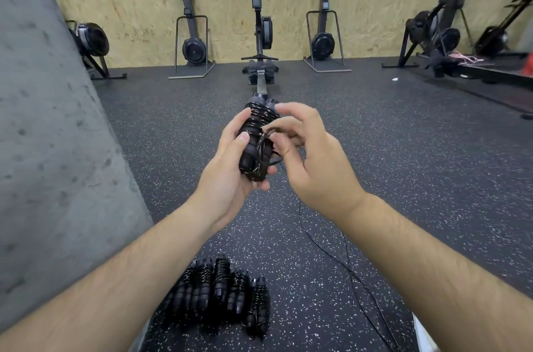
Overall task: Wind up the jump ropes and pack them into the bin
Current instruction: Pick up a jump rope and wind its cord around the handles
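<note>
Winding is well under way but not finished. The left hand grips the paired handles of one jump rope, held up in front of the person and already wrapped with many turns. The right hand pinches a loop of its thin black cable just beside the handles. From there the cable's unwound tail drops and trails across the speckled rubber floor, so some turns remain. Five or so wound jump ropes lie side by side on the floor near the person. No bin is in view, so packing looks not yet begun.
</note>
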A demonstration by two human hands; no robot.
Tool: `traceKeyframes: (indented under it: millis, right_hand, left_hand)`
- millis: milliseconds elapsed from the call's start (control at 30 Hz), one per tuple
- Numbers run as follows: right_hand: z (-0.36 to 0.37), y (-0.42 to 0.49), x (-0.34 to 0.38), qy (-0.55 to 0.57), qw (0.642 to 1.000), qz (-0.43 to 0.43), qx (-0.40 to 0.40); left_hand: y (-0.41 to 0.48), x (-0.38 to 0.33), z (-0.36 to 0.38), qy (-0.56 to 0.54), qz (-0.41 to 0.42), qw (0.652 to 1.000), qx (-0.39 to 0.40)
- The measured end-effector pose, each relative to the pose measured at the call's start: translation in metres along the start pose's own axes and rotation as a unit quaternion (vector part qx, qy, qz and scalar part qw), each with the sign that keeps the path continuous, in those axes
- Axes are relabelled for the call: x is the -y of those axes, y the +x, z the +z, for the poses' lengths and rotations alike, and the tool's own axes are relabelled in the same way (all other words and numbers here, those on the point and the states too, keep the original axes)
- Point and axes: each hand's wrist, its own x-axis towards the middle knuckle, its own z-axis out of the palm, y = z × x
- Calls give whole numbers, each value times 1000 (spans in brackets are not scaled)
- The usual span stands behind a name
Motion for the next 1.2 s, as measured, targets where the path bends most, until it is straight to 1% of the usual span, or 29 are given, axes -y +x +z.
traceKeyframes:
  millis: [67,133,233,300,367,433,500,600,667,767,833,900,1000,1067,1200]
  right_hand:
    - [1,0,-2,-43,999,-18,-8]
    - [0,-1,-2,-71,996,-55,8]
    - [-1,-4,-2,-81,989,-78,92]
    - [-2,-4,-7,-120,979,-99,132]
    - [-1,-1,-12,-160,971,-136,114]
    - [-1,1,-16,-171,970,-160,67]
    - [-2,1,-17,-144,979,-142,26]
    - [-8,2,-17,-100,992,-81,-14]
    - [-12,2,-20,-114,992,-55,-3]
    - [-11,1,-26,-196,978,-24,61]
    - [-7,-1,-26,-215,972,3,89]
    - [-4,0,-20,-218,971,36,87]
    - [-5,2,-12,-204,974,74,58]
    - [-8,4,-10,-229,969,74,54]
    - [-7,4,-6,-291,954,24,66]
  left_hand:
    - [0,1,2,-3,0,1000,-7]
    - [0,1,5,-1,0,1000,-14]
    - [0,-2,6,-13,-2,999,-31]
    - [1,-4,5,-21,-6,999,-31]
    - [2,-3,4,-32,-5,999,-29]
    - [3,-1,3,-35,-4,999,-25]
    - [3,0,2,-38,-3,999,-20]
    - [4,-3,-2,-34,-1,999,-22]
    - [5,-6,-5,-32,8,999,-30]
    - [7,-9,-6,-32,19,999,-33]
    - [7,-10,-6,-28,22,999,-25]
    - [6,-10,-6,-21,23,999,-20]
    - [5,-10,-4,-4,25,1000,-14]
    - [3,-8,-1,11,22,1000,-7]
    - [1,-7,0,15,19,1000,0]
